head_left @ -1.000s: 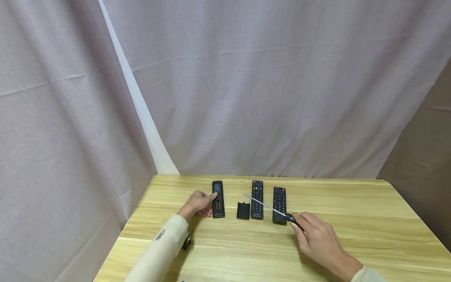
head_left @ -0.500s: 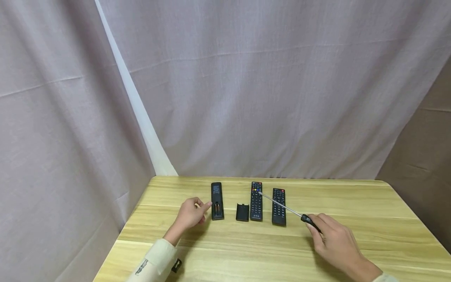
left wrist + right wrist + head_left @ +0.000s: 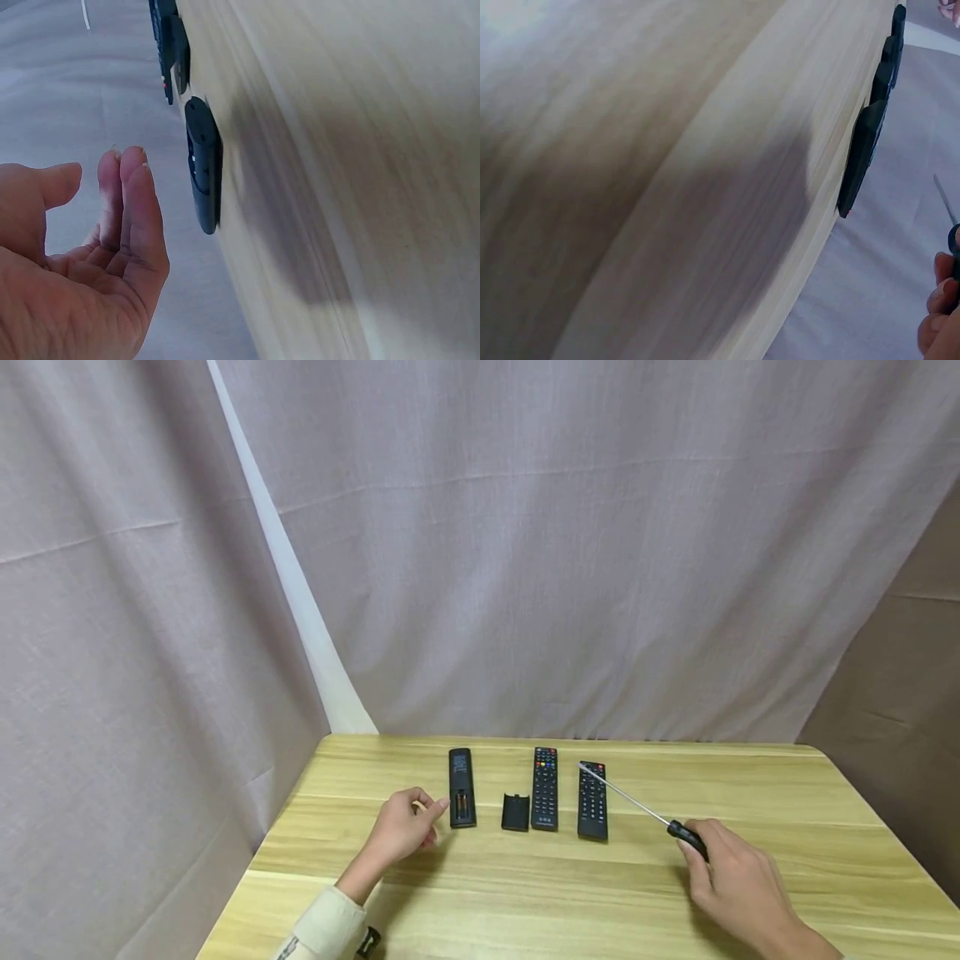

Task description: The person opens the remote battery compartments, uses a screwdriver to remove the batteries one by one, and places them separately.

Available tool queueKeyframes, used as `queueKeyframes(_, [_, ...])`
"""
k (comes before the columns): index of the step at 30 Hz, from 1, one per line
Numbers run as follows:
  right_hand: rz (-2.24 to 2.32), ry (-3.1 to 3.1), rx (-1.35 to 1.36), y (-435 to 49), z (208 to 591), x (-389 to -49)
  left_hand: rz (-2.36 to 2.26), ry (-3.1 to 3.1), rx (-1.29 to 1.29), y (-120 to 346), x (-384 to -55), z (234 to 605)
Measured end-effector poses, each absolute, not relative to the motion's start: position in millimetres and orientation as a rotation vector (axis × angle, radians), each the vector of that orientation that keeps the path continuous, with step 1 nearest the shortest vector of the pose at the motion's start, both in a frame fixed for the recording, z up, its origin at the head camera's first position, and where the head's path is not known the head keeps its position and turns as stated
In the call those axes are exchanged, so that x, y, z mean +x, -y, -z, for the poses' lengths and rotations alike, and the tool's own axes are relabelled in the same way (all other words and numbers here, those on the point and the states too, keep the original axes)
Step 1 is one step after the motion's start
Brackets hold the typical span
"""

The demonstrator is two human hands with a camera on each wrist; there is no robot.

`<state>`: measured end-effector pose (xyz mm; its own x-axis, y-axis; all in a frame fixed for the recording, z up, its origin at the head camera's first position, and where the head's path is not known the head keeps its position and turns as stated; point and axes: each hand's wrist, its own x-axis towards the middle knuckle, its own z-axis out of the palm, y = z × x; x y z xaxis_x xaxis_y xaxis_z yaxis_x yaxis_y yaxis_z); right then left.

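A black remote control lies back side up at the left, its battery compartment uncovered with batteries inside. My left hand hovers just left of it, thumb and fingers apart and holding nothing; in the left wrist view the hand is clear of the remote. In my right hand I grip a screwdriver by its black handle. Its metal shaft points up and left over the rightmost remote; the right wrist view shows only part of that hand.
A black battery cover lies beside the middle remote, which is button side up. All rest on a wooden table backed by a grey curtain. A small black item shows by the left cuff.
My left hand has let go of the left remote and drawn back slightly toward me. The right hand has moved right and nearer with the screwdriver.
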<state>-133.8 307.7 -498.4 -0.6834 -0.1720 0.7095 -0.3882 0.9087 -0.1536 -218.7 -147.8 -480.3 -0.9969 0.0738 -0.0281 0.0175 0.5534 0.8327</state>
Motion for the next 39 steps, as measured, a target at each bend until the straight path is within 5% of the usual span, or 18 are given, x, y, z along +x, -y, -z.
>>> queueKeyframes(18, [-0.632,2.873,-0.066,-337.9,504.3,-140.3,-1.518,-2.643,0.07,148.0,-214.1,481.3])
queueKeyframes(39, [-0.501,3.028,0.012,-338.3,515.8,-178.2,-1.455,-2.608,0.13,147.1,-212.8,482.8])
